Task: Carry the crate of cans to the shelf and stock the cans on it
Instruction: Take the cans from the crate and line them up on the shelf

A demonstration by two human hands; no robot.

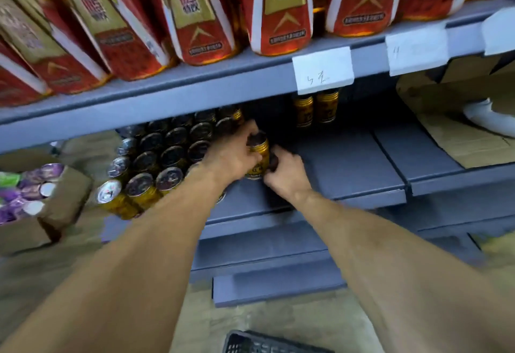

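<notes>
Past the dark crate (267,343) at the bottom edge, both hands reach onto the grey shelf (348,168), left hand (232,157) and right hand (287,173) each in a closed grip on one upright gold can (257,159) beside the stocked cans (164,157).

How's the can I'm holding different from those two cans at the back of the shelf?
The held can is gripped by the left hand and right hand, beside the packed rows; the two back cans stand alone, untouched, in shadow under the upper shelf. All three are upright and gold.
</notes>
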